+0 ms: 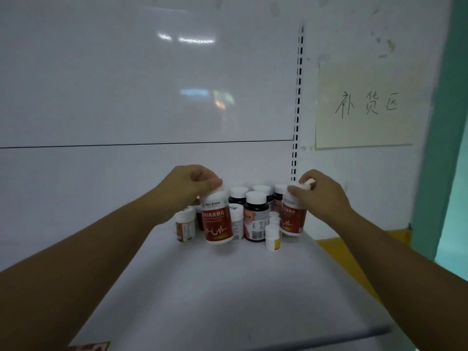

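My left hand (188,184) grips the white cap of a red-and-white labelled pill bottle (217,222), which hangs tilted just above the white shelf (228,287). My right hand (320,192) pinches the cap of a second bottle of the same kind (292,219) at the right end of the cluster. Between the two stand several other bottles: a dark one with a white cap (256,216), dark ones behind it, a slim white one (236,222) and small white ones (273,236). A short white bottle (185,228) stands left of the held one.
The shelf's white back panel (152,97) rises behind the bottles, with a slotted upright (297,102) at its right. A cream paper sign with handwritten characters (364,105) hangs on the wall. A yellow ledge (354,245) and a teal frame (440,148) lie to the right.
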Motion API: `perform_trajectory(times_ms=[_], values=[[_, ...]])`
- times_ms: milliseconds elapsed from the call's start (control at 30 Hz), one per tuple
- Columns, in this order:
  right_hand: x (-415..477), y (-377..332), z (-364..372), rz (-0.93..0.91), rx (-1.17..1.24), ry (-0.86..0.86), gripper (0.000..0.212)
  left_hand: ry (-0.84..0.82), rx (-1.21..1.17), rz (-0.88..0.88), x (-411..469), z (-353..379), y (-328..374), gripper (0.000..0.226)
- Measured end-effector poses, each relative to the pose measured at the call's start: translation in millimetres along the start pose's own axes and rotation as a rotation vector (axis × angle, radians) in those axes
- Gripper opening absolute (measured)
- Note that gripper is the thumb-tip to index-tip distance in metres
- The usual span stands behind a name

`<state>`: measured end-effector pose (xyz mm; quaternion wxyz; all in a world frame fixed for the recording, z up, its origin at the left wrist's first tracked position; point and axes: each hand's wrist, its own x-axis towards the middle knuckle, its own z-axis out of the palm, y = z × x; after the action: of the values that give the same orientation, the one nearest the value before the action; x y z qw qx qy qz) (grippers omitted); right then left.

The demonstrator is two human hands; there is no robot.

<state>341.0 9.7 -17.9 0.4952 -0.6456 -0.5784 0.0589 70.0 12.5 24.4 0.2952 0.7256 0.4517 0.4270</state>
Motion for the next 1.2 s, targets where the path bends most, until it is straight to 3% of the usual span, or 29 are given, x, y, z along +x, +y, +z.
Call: perform_trajectory(times_ms=[133, 233, 367, 567, 767, 1000, 1200], values=[[-11.1, -44.5, -10.4, -0.026, 0.562, 0.003, 0.029, 0.039, -0.104, 0.005, -13.3, 2.3, 8.7, 0.009], [-31.0, -85.6, 3.5, -0.057, 0.784, -0.194, 0.033, 0.118, -0.128, -0.006, -27.5, -3.6, 17.6, 0.014], [-55.7, -123.1, 29.0, -0.161, 0.814, -0.438, 0.026, 0.228, -0.143, -0.022, -55.9, -35.9, 26.0, 0.020], [-90.6, -174.7, 59.1, -0.210, 0.880, -0.611, 0.022, 0.315, -0.073, -0.061, -111.4, -97.7, 26.1, 0.021], [-124.9, -242.1, 81.5, -0.315, 0.885, -0.667, 0.020, 0.422, -0.029, -0.065, -164.8, -167.8, 29.7, 0.047], [-183.5, -323.8, 123.0, -0.331, 0.928, -0.750, 0.020, 0.575, 0.011, -0.105, -232.0, -248.5, 10.4, 0.033], [-218.9, -365.1, 139.9, -0.306, 0.913, -0.695, 0.018, 0.592, 0.006, -0.093, -259.7, -295.9, 1.7, 0.028]])
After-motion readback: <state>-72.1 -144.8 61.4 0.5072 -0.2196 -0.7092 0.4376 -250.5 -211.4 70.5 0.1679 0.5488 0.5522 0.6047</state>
